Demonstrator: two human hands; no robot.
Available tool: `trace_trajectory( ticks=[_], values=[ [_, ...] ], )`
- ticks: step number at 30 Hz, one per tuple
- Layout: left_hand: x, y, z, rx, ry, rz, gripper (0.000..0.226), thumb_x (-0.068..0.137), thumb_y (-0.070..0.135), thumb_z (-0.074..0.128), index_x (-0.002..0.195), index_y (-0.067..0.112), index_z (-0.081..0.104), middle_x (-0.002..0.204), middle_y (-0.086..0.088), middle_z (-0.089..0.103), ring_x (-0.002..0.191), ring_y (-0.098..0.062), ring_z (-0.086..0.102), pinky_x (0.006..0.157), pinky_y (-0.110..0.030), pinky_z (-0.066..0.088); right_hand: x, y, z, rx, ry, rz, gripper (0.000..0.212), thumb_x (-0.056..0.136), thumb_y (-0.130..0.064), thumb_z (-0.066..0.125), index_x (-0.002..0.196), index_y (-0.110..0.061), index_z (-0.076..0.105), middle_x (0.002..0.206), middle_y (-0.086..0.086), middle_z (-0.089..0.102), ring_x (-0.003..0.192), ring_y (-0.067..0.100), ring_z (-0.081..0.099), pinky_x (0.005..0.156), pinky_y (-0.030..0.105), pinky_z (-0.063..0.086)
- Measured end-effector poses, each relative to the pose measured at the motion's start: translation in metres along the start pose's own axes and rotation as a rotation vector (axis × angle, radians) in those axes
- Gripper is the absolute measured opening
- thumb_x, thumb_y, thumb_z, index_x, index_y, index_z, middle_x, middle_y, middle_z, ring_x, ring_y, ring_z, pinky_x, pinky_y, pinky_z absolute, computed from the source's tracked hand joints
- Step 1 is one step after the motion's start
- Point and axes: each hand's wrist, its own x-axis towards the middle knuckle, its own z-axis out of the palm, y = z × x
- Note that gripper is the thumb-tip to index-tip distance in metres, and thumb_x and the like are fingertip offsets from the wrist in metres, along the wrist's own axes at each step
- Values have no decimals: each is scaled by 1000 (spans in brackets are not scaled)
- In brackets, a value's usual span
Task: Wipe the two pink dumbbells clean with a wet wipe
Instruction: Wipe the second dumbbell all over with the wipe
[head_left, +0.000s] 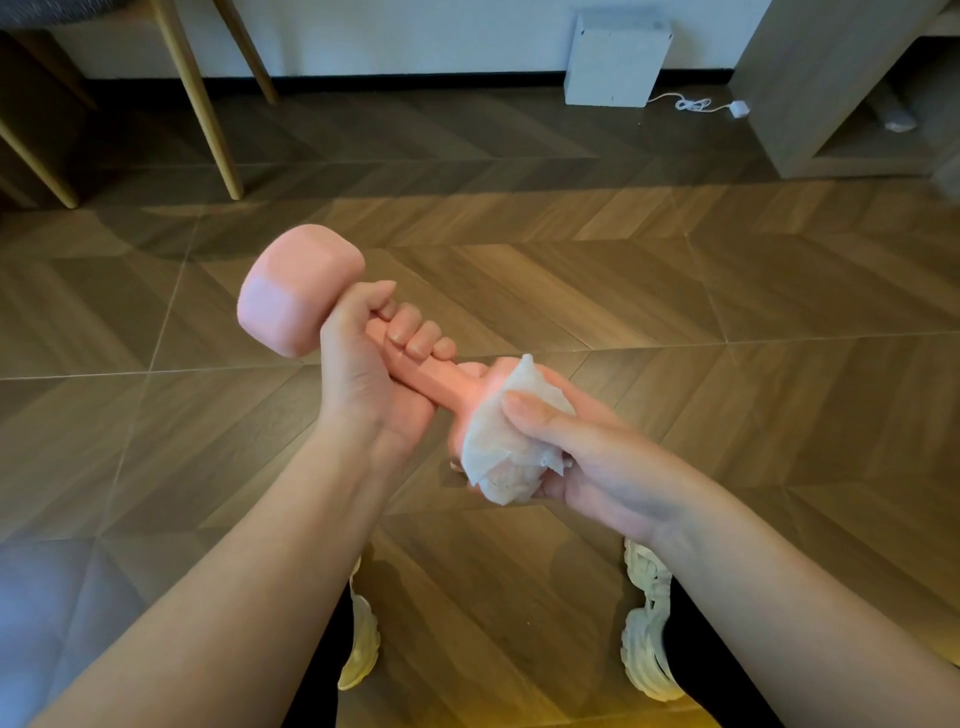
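Observation:
I hold one pink dumbbell (298, 291) in the air above the floor, tilted with its far head up to the left. My left hand (374, 374) is closed around its handle. My right hand (582, 452) presses a crumpled white wet wipe (498, 441) around the near head, which is mostly hidden under the wipe and my fingers. Only this one dumbbell is in view.
Wooden herringbone floor (675, 291) lies below. My two white shoes (647, 623) stand at the bottom. Wooden chair legs (208, 119) rise at the back left. A white box (615, 60) with a cable leans on the far wall. A wooden cabinet (831, 93) stands at the back right.

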Motion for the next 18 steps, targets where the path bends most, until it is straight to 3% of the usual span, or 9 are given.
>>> trace_trajectory(
  ticks=[2, 5, 7, 9, 11, 14, 16, 18],
  values=[
    [1, 3, 0, -36, 10, -2, 33, 90, 15, 47, 61, 21, 34, 48, 8, 26, 40, -10, 25, 43, -23, 33, -1, 1, 0, -4, -9, -26, 58, 82, -42, 66, 136, -26, 54, 126, 20, 64, 100, 30, 62, 79, 42, 46],
    [-1, 0, -1, -37, 12, -1, 34, 90, 15, 45, 59, 21, 33, 48, 7, 25, 41, -11, 24, 43, -23, 32, 2, 2, 6, -49, 62, -53, 58, 85, -60, 62, 127, -20, 57, 94, 9, 72, 85, 23, 63, 80, 46, 52],
    [-2, -4, 0, -12, 0, -1, 34, 90, 14, 44, 59, 21, 33, 47, 7, 25, 41, -11, 24, 43, -24, 32, 5, 3, 10, -28, 106, -20, 68, 77, -66, 57, 127, -20, 60, 95, 10, 73, 86, 24, 63, 94, 59, 52],
    [-1, -4, 1, 8, -1, -4, 34, 90, 14, 44, 59, 21, 33, 47, 7, 24, 40, -11, 24, 43, -24, 32, 5, 3, 12, -22, 83, -38, 55, 81, -61, 62, 119, -22, 62, 97, 12, 72, 84, 23, 64, 93, 65, 51],
    [1, -1, 0, 4, 8, -4, 34, 90, 14, 44, 59, 22, 33, 47, 7, 24, 39, -11, 24, 42, -23, 31, 3, 2, 12, -85, 54, -68, 47, 82, -46, 72, 119, -22, 58, 104, 9, 70, 83, 20, 64, 73, 49, 56],
    [2, 2, -2, -32, 14, -12, 33, 90, 14, 44, 59, 22, 32, 48, 8, 24, 40, -10, 24, 43, -23, 31, -1, 0, 8, -81, 42, -55, 62, 76, -31, 73, 132, -23, 51, 132, 4, 61, 102, 23, 66, 71, 36, 53],
    [2, 1, -2, -41, -9, -12, 34, 90, 14, 42, 59, 22, 32, 47, 8, 24, 39, -10, 24, 43, -23, 32, -3, -2, 8, -34, 46, -54, 58, 79, -36, 72, 132, -23, 52, 129, 3, 64, 102, 28, 66, 71, 36, 53],
    [1, -1, -1, -37, -46, -9, 34, 90, 14, 41, 58, 21, 32, 46, 7, 25, 39, -10, 24, 42, -23, 32, -3, -3, 9, -55, 80, -61, 55, 84, -48, 69, 127, -18, 54, 112, 9, 67, 87, 24, 66, 71, 42, 53]
  ],
)
